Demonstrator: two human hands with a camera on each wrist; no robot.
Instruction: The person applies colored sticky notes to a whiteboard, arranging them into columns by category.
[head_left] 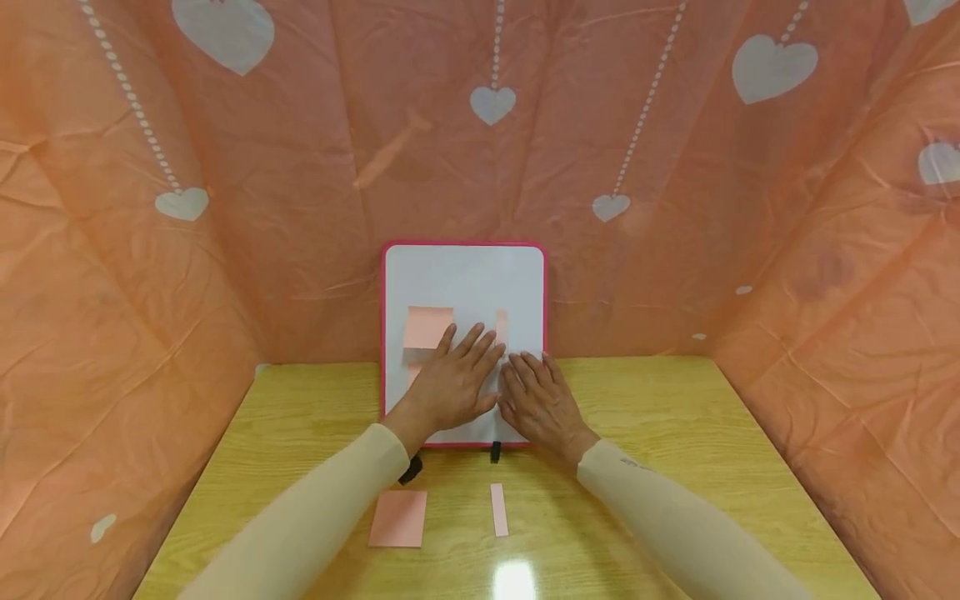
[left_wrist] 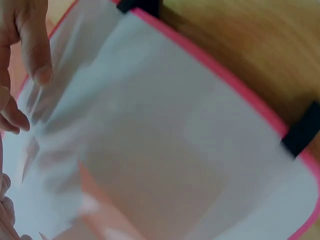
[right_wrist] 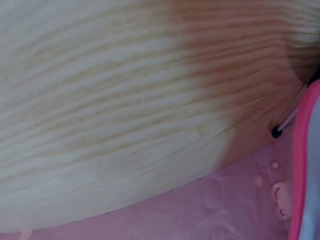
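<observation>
A whiteboard with a pink rim stands on the table. My left hand lies over its middle with fingers stretched out. Low on the board's right side is my right hand, its fingers extended and close to the left fingertips. A square pink sticky note is on the board left of the left fingers, and another below it is mostly covered by that hand. Above the fingertips shows a narrow pink strip. What lies under the palms is hidden. In the left wrist view, a note stands partly off the board.
On the wooden table, a square pink note pad and a narrow pink strip pad lie in front of the board. Black feet hold the board's lower edge. An orange cloth with white hearts encloses the back and sides.
</observation>
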